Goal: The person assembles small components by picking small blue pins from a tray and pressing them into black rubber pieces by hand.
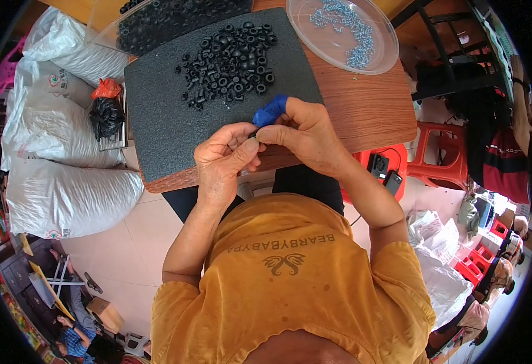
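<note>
My left hand [218,159] and my right hand [313,134] meet over the near edge of the dark foam mat [157,103]. Between their fingertips is a small black part [254,133], mostly hidden by the thumbs and fingers. Both hands are closed in a pinch on it. Blue tape [271,111] wraps my right index finger. Just beyond the hands, a heap of small black ring-shaped and capped parts [229,64] lies on the mat.
A clear bin [105,37] of black parts stands behind the mat. Far right on the wooden table [375,115] sits a round clear tray [393,57] with small blue pieces. White sacks [72,197] fill the left; red stools [441,155] stand right. Other people are farther off.
</note>
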### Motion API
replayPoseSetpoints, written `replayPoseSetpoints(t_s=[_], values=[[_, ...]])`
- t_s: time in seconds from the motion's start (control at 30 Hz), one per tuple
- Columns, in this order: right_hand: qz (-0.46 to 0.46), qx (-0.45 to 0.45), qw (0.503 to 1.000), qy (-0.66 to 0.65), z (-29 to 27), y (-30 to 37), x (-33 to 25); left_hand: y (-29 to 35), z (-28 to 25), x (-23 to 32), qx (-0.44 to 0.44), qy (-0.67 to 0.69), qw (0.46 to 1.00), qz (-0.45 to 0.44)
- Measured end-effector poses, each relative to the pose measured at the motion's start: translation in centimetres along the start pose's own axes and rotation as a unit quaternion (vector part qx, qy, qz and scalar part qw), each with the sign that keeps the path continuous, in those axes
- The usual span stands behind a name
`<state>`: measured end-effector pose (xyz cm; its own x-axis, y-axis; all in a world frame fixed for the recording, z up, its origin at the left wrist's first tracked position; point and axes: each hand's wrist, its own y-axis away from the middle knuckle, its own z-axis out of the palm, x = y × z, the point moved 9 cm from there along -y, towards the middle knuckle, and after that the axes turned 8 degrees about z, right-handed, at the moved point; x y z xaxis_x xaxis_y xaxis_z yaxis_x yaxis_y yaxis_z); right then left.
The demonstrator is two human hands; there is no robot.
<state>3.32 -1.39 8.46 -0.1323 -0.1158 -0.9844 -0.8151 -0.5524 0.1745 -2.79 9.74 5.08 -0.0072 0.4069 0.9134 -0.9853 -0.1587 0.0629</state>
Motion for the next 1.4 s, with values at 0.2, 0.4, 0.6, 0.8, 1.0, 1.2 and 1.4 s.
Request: replayPoseSetpoints(t_s=[0.2,0.4,0.6,0.8,1.0,1.2,1.4], values=[[-0.127,0.06,0.974,0.175,0.4,1.4,-2.7,-0.2,-0.4,0.4,0.017,-0.043,0.998,0.051],[-0.121,0.09,0.979,0.14,0.2,1.8,-2.2,-0.2,-0.1,0.5,0.031,-0.034,0.998,0.052],[-0.105,0.091,0.986,0.091,-0.2,1.9,-1.6,0.0,-0.2,0.4,0.048,-0.018,0.998,0.045],[-0.063,0.083,0.995,0.012,-0.4,1.9,-0.6,-0.1,0.0,0.3,0.049,-0.012,0.998,0.045],[-0.005,0.06,0.987,-0.15,-0.8,1.7,1.0,0.0,0.5,0.0,0.041,-0.001,0.999,0.012],[-0.002,0.054,0.992,-0.114,-1.3,1.8,0.8,-0.1,0.7,-0.4,0.014,0.056,0.998,-0.017],[0.033,0.047,0.996,-0.072,-1.6,1.8,1.0,0.0,0.8,-0.8,-0.003,0.041,0.999,-0.018]])
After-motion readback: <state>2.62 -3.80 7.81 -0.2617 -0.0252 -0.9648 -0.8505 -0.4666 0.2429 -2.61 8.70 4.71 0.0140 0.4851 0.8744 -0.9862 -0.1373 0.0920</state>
